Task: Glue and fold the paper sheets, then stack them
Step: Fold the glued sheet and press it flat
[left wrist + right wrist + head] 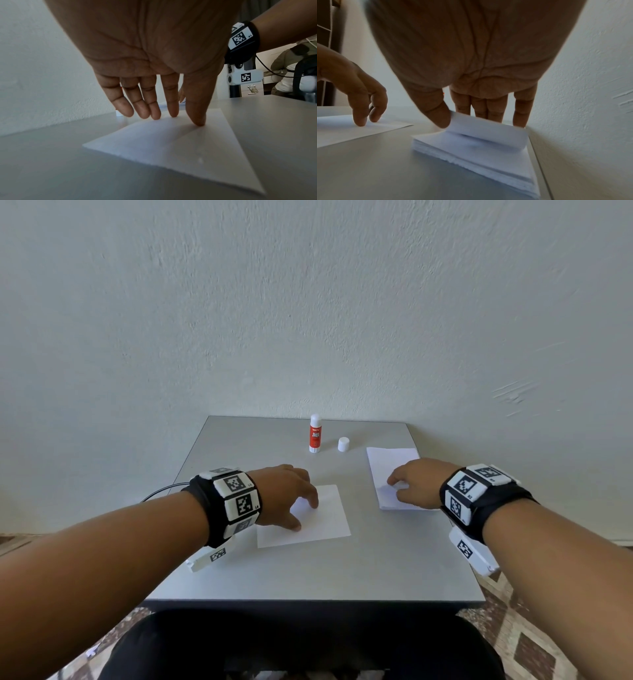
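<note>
Head view: both forearms reach over a grey desk point(394, 563) set against a pale wall. Left of frame centre, the left hand point(287, 494) arches over a single paper sheet point(329, 522), wrist raised; its fingers point(173, 106) are extended and released, the thumb tip and index tip pressing the sheet flat, nothing grasped. At right of frame, the right hand point(418, 482) reaches onto a paper stack point(394, 460) near the desk's right edge. In the right wrist view the thumb and fingers point(436, 112) pinch the top sheet point(488, 132) and curl its near-left edge up off the stack point(471, 155), while the remaining sheets lie flat. At upper centre of the head view a glue stick point(315, 434) stands upright and uncapped; its white cap point(343, 444) stands just to its right, apart from it. Both wrists carry black bands with printed markers.
</note>
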